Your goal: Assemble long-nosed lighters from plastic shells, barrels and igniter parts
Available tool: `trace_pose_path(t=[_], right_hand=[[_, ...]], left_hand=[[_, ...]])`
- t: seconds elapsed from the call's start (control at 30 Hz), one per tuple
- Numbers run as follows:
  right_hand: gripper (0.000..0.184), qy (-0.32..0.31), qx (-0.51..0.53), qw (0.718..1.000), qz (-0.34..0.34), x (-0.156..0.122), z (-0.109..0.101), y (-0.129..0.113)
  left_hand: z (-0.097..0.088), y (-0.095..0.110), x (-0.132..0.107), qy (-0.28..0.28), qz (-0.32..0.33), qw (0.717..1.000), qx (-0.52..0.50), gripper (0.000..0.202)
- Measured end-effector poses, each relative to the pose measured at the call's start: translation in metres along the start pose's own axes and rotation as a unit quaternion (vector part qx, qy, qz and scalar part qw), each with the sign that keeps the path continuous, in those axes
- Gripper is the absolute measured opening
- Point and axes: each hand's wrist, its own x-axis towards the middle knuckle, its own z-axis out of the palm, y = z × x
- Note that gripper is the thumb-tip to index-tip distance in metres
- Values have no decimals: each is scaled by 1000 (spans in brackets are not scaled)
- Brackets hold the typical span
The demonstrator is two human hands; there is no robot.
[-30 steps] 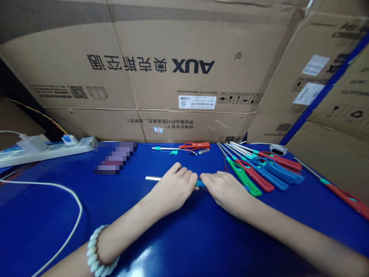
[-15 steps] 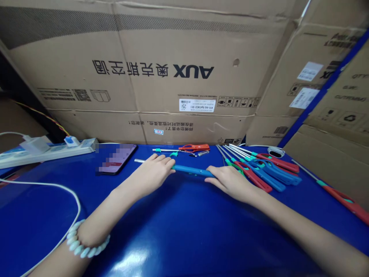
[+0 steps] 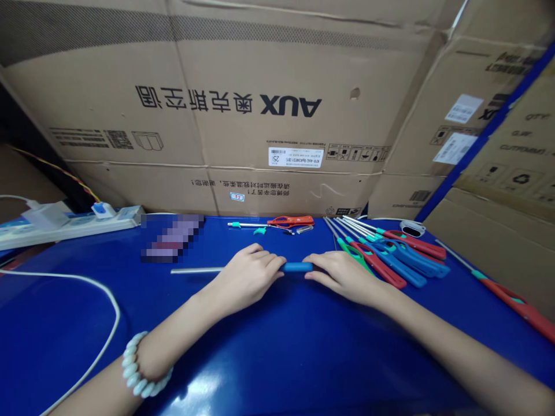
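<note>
Both hands hold a blue gas lighter level above the blue table. My left hand wraps around its middle, and the long metal tube points left past the knuckles. My right hand grips the rear end of the handle, thumb underneath. Part of the lighter's body is hidden under the left fingers. Right of my right hand lies a fan of lighters with red, blue and green handles, among them a blue lighter. Behind the hands rest an opened red lighter and a small green trigger piece.
A pixelated phone lies at the left, near a white power strip and a trailing white cable. A single red lighter lies at far right, by a pale oval device. Cardboard walls the back.
My left hand has slid right along the lighter, closer to my right hand, and more of the metal tube shows. The lighter has become more level. My right hand has barely moved.
</note>
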Motion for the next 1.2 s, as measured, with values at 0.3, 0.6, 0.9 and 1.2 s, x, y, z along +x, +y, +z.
trace_pose_path(t=[0.3,0.6,0.9,1.2], right_hand=[[26,27,38,998,-36,0,11,-5],[27,11,285,958,39,2,1,13],[8,-36,103,990,89,-1,-6,38],[14,-64,29,995,72,0,2,30]], left_hand=[[4,6,-1,24,-32,979,-200,19],[15,8,-4,28,12,994,-106,22],[25,12,-2,-28,16,999,-5,16],[25,14,-2,-43,28,999,-11,16]])
